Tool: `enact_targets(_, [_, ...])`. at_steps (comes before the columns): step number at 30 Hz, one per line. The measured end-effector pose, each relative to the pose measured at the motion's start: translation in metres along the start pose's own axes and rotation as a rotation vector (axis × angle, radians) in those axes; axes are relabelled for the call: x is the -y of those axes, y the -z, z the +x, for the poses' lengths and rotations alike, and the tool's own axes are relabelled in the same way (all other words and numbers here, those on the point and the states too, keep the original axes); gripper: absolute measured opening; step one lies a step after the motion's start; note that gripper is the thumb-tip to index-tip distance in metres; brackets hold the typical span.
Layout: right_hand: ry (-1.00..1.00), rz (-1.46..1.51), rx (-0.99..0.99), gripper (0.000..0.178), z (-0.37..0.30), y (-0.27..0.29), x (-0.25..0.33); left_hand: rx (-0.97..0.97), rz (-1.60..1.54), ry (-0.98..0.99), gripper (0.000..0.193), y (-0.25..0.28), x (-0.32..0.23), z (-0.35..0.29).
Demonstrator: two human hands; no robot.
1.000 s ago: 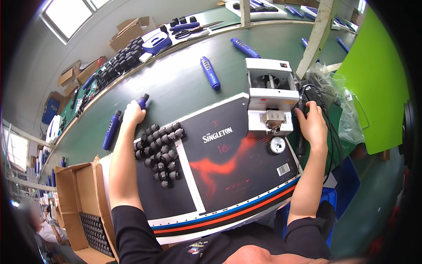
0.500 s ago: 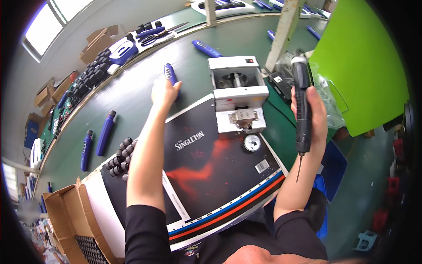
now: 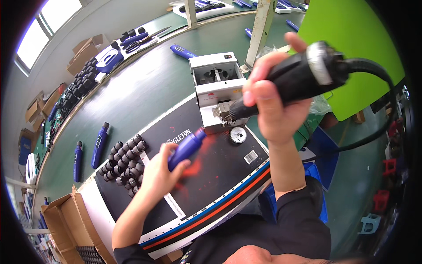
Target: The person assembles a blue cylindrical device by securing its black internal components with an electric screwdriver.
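Note:
My left hand [image 3: 159,175] is closed round a blue cylindrical tool body [image 3: 186,150], holding it tilted above the black printed board, its narrower dark end pointing up and right. My right hand [image 3: 283,110] grips a black electric screwdriver [image 3: 299,78], with its cable running off to the right. Its nose reaches down and left to the metal front block [image 3: 222,111] of a white screw feeder [image 3: 218,91]. Whether the bit touches a screw there is hidden. A small round dish [image 3: 238,135] with a pale face sits in front of the feeder.
Black ribbed caps [image 3: 125,160] lie clustered left on the black board [image 3: 220,185]. Two blue bodies [image 3: 100,145] lie beyond them, another [image 3: 182,52] behind the feeder. An open cardboard box [image 3: 70,215] stands at lower left. A post [image 3: 260,33] and green panel [image 3: 351,53] rise at right.
My left hand has picked the blue body off the far bench and brought it back over the board. The screwdriver has swung left from the right side, its nose now at the feeder.

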State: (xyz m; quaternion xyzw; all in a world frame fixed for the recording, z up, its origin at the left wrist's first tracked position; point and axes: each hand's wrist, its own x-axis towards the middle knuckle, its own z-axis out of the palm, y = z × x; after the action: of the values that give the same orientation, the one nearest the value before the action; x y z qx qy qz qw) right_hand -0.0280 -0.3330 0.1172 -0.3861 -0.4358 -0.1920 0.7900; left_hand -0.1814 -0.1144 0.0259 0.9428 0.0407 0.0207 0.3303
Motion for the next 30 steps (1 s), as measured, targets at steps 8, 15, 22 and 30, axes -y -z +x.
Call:
enact_targets(8, [-0.131, -0.262, 0.084, 0.062, -0.013, 0.002, -0.018, -0.156, 0.237, -0.264, 0.047, -0.037, 0.013, -0.014])
enact_targets(15, [-0.165, -0.321, 0.055, 0.055, -0.008, -0.001, -0.019, -0.171, 0.342, -0.351, 0.054, -0.036, 0.011, -0.011])
enact_targets(22, [-0.275, -0.246, 0.014, 0.054, -0.020, -0.003, -0.008, -0.211, 0.399, -0.402, 0.055, -0.039, 0.012, -0.007])
enact_targets(30, [-0.270, 0.008, 0.126, 0.055, -0.050, -0.023, -0.010, -0.199, 0.360, -0.374, 0.054, -0.042, 0.015, -0.001])
